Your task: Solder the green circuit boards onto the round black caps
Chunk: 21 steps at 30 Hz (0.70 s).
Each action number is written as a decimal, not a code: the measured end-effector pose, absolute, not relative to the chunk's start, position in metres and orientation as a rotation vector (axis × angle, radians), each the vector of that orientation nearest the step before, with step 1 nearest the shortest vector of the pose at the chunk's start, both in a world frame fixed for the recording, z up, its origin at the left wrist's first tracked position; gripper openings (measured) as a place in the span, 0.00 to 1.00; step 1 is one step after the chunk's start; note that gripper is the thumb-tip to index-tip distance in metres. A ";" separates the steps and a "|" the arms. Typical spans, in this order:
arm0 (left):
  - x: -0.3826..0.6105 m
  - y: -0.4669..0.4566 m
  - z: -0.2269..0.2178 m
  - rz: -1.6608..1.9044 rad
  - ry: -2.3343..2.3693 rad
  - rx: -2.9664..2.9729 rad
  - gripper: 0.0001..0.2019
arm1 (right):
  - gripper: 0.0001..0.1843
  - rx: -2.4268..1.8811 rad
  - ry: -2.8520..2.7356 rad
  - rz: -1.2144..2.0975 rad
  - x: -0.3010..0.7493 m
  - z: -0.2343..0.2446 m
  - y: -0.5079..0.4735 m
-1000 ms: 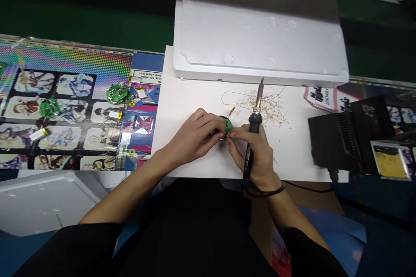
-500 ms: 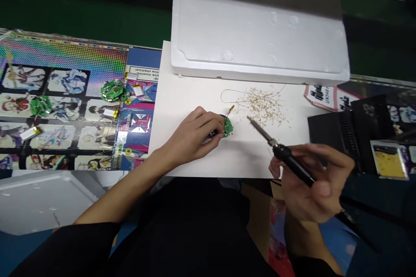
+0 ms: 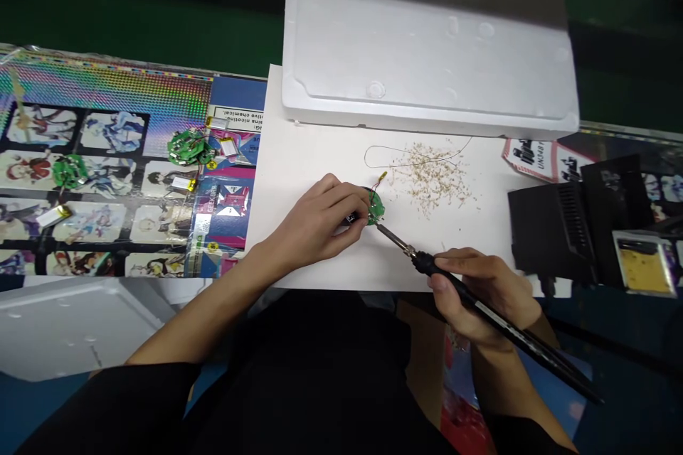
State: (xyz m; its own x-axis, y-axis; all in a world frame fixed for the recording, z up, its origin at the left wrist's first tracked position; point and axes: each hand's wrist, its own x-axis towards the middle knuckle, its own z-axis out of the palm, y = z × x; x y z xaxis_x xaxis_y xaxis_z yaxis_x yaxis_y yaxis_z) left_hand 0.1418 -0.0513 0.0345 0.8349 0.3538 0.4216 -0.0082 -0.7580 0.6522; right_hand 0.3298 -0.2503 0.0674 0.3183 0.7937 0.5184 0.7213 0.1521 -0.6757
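My left hand (image 3: 334, 217) is closed on a small round green circuit board (image 3: 376, 208) that rests on the white sheet (image 3: 299, 156). A dark part of the piece shows between my fingers, and the rest is covered by them. Thin wires run from the board up to a small yellow-ended part (image 3: 382, 176). In my right hand (image 3: 480, 291) is a black soldering iron (image 3: 464, 291), gripped around its handle. Its metal tip is at the board's lower right edge, and whether it touches cannot be made out.
A white foam box (image 3: 427, 50) stands behind the sheet. Small pale bits (image 3: 435, 174) and a thin bent wire (image 3: 395, 148) lie before it. At right is a black soldering station (image 3: 549, 231) beside a yellow sponge tray (image 3: 643, 263). More green boards (image 3: 186, 147) with battery cells lie left.
The soldering iron has moved left and down, bringing its tip to the board. My right hand has turned and closed further around the handle. My left hand stays in place.
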 end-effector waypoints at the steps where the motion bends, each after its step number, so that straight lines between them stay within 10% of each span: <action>1: 0.141 -0.051 0.035 0.696 0.256 2.341 0.03 | 0.10 -1.595 -1.413 0.094 0.330 0.067 -0.250; 21: 0.141 -0.051 0.035 0.714 0.241 2.342 0.03 | 0.18 -1.504 -1.515 0.262 0.337 0.069 -0.249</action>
State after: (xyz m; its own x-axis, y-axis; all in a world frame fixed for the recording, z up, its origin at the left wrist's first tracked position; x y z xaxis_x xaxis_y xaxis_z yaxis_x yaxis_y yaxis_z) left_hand 0.1414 -0.0507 0.0346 0.8333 0.3483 0.4293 -0.0175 -0.7595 0.6503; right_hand 0.3373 -0.2493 0.0690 0.2086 0.8645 0.4573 0.6608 0.2200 -0.7175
